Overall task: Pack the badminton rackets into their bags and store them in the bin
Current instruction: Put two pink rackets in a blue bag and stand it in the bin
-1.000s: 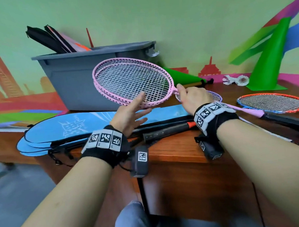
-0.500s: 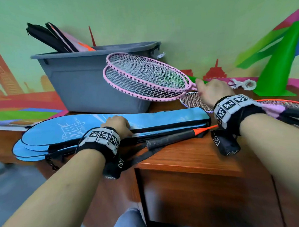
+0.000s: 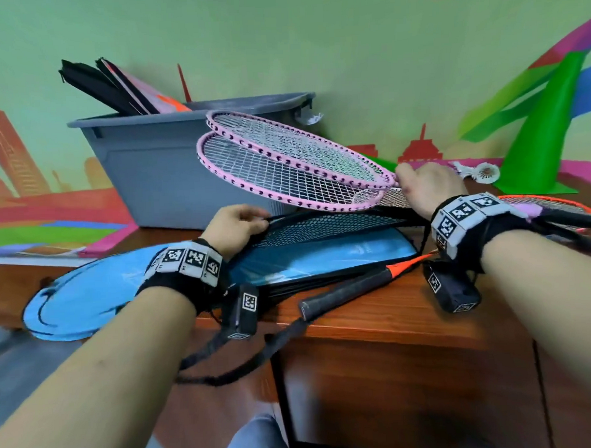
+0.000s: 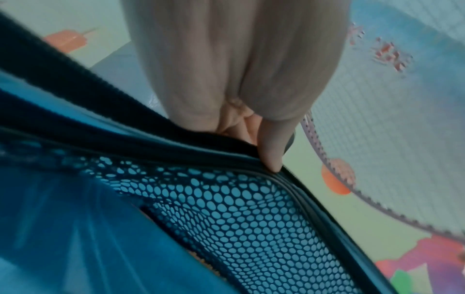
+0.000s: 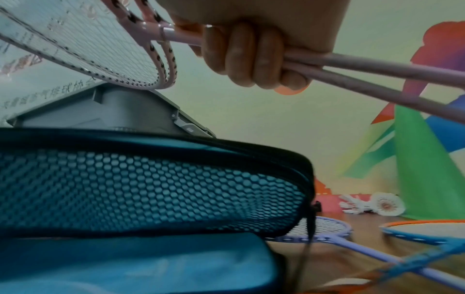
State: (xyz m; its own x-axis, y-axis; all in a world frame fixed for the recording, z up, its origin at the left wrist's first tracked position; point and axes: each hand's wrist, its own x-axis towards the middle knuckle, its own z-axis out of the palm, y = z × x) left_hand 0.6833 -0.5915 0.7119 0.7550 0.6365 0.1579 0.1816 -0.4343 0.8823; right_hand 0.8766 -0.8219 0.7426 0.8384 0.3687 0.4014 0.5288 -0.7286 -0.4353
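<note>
My right hand (image 3: 424,184) grips the shafts of two pink rackets (image 3: 284,163) just behind their heads; the fingers curl round both shafts (image 5: 251,55). The rackets (image 5: 83,45) hang tilted above the table in front of the grey bin (image 3: 156,169). My left hand (image 3: 233,226) pinches the black zipper edge of a blue racket bag (image 3: 87,300) and lifts its mesh-lined flap (image 3: 321,226). In the left wrist view the fingers (image 4: 271,143) hold that edge over the mesh (image 4: 226,208). The bag (image 5: 151,189) gapes open below the rackets.
The grey bin (image 5: 105,107) holds black bagged rackets (image 3: 105,86) that stick out at its left. A black-handled racket (image 3: 351,289) lies by the table's front edge. A purple racket (image 5: 324,228), an orange-rimmed racket (image 3: 540,203), shuttlecocks (image 3: 481,173) and a green cone (image 3: 547,128) sit at right.
My left hand has taken hold of the bag's zipper edge and lifted the flap, so the mesh lining now shows. The pink rackets stay in my right hand above the bag.
</note>
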